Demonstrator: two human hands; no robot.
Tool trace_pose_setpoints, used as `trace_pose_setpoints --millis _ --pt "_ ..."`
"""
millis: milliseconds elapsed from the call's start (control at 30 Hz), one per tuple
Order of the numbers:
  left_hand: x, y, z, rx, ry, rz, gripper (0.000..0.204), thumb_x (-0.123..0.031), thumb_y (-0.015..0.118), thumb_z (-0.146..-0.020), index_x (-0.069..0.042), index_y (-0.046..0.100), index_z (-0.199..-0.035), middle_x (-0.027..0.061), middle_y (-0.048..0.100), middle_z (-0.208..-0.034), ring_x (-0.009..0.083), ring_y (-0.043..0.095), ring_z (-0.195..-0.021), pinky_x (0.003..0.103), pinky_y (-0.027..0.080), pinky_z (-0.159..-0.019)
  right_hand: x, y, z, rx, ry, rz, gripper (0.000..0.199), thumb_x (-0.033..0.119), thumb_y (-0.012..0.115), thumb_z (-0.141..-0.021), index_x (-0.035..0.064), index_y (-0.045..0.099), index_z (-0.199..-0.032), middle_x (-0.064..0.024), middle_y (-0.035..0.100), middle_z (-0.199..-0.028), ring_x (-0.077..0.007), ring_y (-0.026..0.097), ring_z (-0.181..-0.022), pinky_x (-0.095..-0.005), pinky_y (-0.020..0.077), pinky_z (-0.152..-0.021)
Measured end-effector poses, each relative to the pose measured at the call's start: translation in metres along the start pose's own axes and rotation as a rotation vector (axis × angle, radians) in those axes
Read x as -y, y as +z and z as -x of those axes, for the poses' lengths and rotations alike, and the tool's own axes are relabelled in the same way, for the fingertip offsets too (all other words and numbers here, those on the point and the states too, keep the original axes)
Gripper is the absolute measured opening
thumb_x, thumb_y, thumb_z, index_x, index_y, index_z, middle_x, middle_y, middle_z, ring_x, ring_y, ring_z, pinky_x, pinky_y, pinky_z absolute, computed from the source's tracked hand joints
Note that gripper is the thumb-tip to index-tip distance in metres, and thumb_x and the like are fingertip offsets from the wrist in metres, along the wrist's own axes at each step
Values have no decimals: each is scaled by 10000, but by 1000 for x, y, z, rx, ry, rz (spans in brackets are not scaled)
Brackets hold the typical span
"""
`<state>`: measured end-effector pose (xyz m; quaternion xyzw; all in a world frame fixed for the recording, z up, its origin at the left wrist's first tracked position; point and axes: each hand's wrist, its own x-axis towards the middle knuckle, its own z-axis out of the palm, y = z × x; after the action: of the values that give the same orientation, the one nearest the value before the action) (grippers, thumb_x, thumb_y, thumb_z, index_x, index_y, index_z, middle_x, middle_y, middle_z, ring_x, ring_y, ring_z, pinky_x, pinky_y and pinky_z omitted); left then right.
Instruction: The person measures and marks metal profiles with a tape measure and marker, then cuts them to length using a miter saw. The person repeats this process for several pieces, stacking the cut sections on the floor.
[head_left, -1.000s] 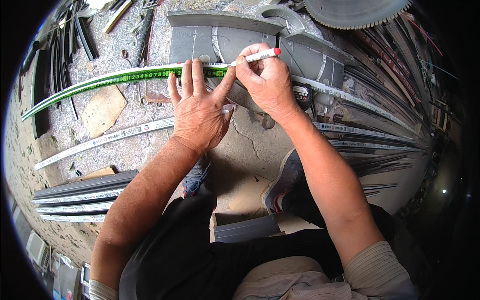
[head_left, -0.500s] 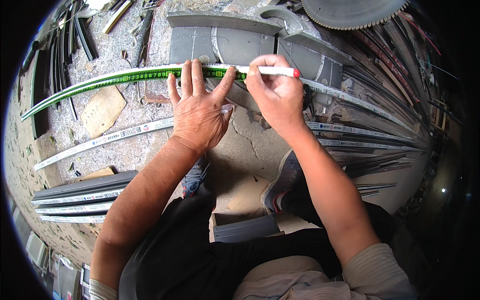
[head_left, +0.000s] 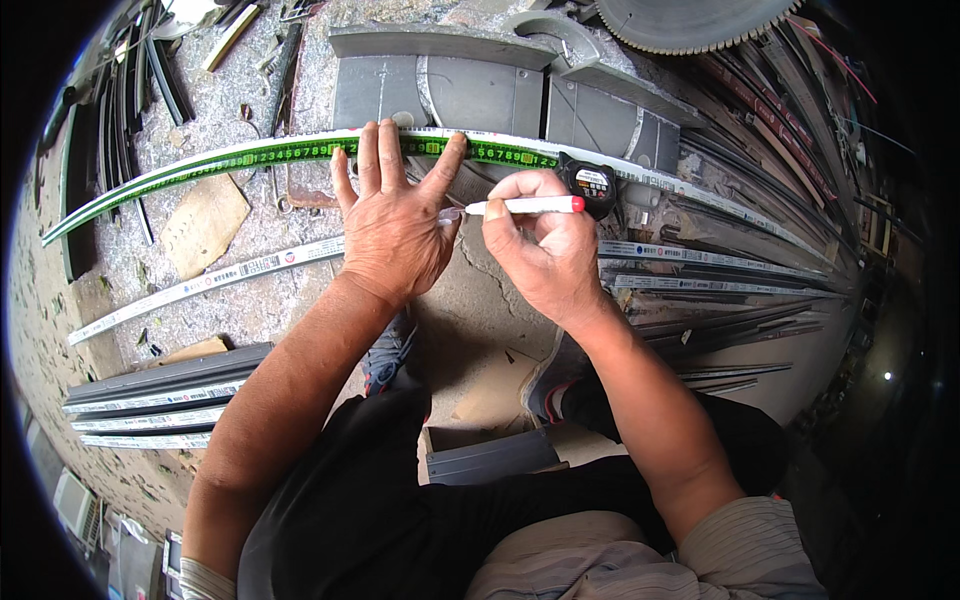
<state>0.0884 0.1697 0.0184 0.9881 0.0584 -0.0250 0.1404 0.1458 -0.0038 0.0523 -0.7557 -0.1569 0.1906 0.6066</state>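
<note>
My left hand (head_left: pixel 400 235) lies palm down, its fingers spread and pressing a green tape measure blade (head_left: pixel 270 156) along a long white-faced profile strip (head_left: pixel 730 195). A small clear marker cap (head_left: pixel 451 215) sticks out at its thumb side, held there; the thumb itself is mostly hidden. My right hand (head_left: pixel 545 245) pinches a white marker with a red end (head_left: pixel 540 205), its tip at the cap. Just beyond the right fingers, the dark tape measure case (head_left: pixel 587 185) rests against the strip.
The strip crosses a grey metal saw bed with a fence (head_left: pixel 440 45). A large toothed saw blade (head_left: pixel 690 25) shows at the far right. Profile bars (head_left: pixel 160 390) lie at left, and many more strips (head_left: pixel 740 110) are stacked at right. A grey box-shaped piece (head_left: pixel 490 455) sits between my feet.
My right hand has drawn back from the tape blade toward me, bringing the marker to the cap. The tape case is now in plain sight. My left hand has stayed nearly still.
</note>
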Motion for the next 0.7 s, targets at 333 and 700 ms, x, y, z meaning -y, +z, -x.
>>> trace_pose_setpoints --millis 333,700 --pt "2 1 0 13 10 -12 768 -396 622 -952 -373 367 -1676 327 277 -1647 510 212 -1572 689 97 -1256 -21 29 7 -3 236 -66 151 108 744 -1009 21 626 -1046 -72 736 -851 -115 712 -765 -302 567 -678" --pt "1 2 0 25 15 -63 828 -324 670 -901 -372 370 -1671 339 275 -1640 519 219 -1564 705 121 -1246 -24 21 33 -248 303 -311 149 137 704 -1053 11 624 -1059 -54 696 -836 -70 635 -676 -238 522 -586"
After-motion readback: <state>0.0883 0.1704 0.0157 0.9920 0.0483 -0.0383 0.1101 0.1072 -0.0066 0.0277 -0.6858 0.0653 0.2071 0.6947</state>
